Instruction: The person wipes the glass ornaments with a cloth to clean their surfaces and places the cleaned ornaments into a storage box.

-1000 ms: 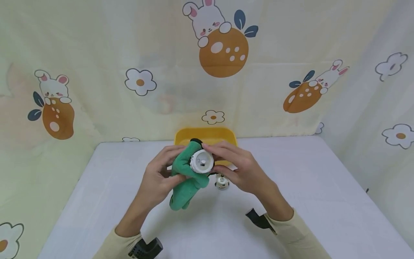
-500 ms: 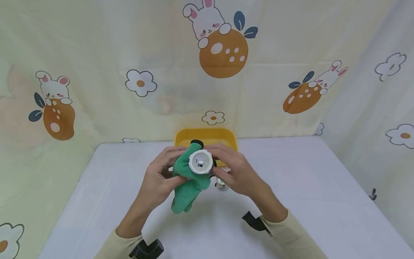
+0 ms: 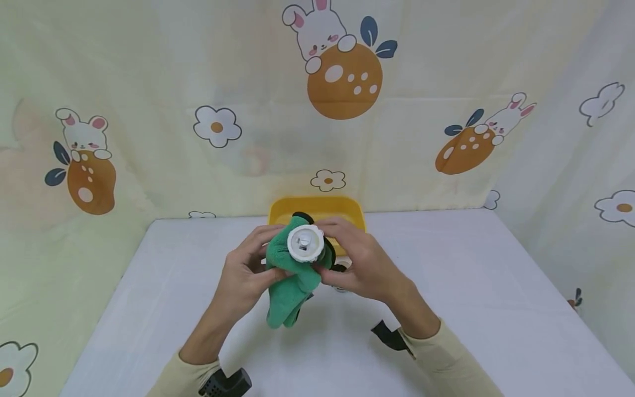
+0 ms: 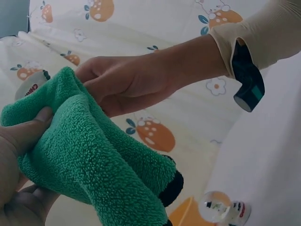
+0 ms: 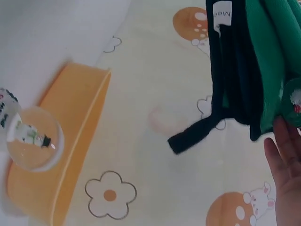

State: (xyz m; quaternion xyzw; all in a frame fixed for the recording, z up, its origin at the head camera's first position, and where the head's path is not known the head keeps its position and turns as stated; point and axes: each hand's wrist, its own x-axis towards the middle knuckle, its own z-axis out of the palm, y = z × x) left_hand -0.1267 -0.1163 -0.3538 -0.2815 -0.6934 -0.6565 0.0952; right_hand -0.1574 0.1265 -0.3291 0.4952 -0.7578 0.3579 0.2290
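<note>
Between both hands, in the head view, is a snow globe whose round white base (image 3: pixel 297 244) faces the camera. A green terry cloth (image 3: pixel 290 289) with black edging is bunched round it. My left hand (image 3: pixel 248 270) grips the cloth, its thumb pressing the near side. On the other side my right hand (image 3: pixel 364 264) pinches the globe near its base, fingers above and thumb below. Part of the clear globe (image 5: pixel 295 101) shows at the edge of the right wrist view. The cloth hides most of it. A black loop (image 5: pixel 190 134) dangles from the cloth.
Behind the hands a yellow tray (image 3: pixel 317 205) stands at the table's back edge. A second snow globe (image 5: pixel 34 139) with a snowman figure stands in front of it, mostly hidden by my right hand in the head view. A patterned curtain (image 3: pixel 168 165) rises behind the white table (image 3: pixel 461 286).
The globe's base has turned and shifted slightly left. My right hand has moved a little left, now covering most of the second globe. More black cloth edging shows beside the base.
</note>
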